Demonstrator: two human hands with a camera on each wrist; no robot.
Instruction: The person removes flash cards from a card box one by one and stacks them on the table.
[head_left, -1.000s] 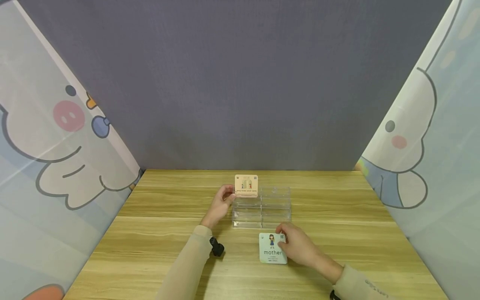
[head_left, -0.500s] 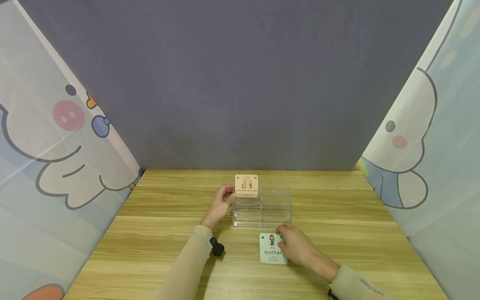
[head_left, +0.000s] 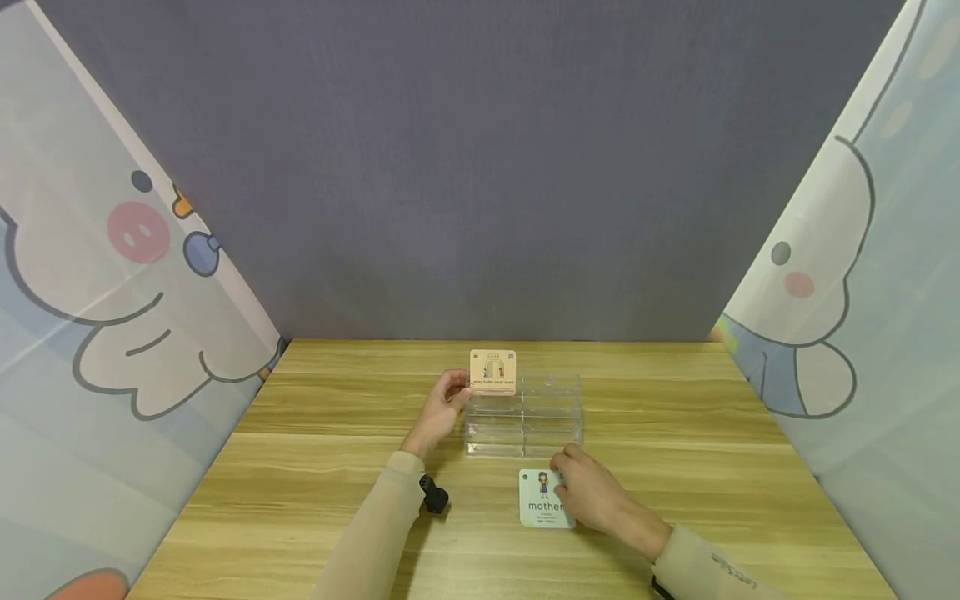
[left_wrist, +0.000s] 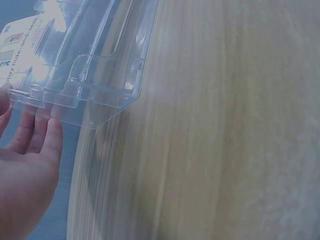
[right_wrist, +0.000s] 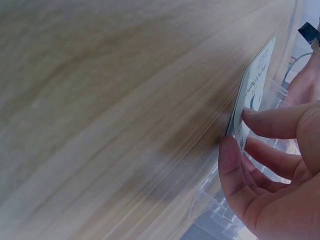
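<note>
A clear plastic tiered card rack (head_left: pixel 552 414) stands on the table, split into two columns. At its upper left sits an orange "play hide-and-seek" card (head_left: pixel 492 372). My left hand (head_left: pixel 439 412) holds the rack's left side; the left wrist view shows its fingers (left_wrist: pixel 39 132) against the clear plastic beside that card, with the thumb partly cut off by the frame. In front of the rack is a pale green "mother" card (head_left: pixel 542 500). My right hand (head_left: pixel 596 493) pinches its right edge between thumb and fingers; the right wrist view shows the card tilted, with a second layer along its edge.
The wood-grain table (head_left: pixel 315 508) ends at a dark grey panel (head_left: pixel 480 183) behind. Cartoon-printed curtains (head_left: pixel 67 333) flank both sides. A small black device (head_left: pixel 433 495) is strapped to the left wrist.
My right hand and sleeve shift slightly to the left, while the "mother" card's top edge drops a touch. My left hand, the rack and the orange card stay still.
</note>
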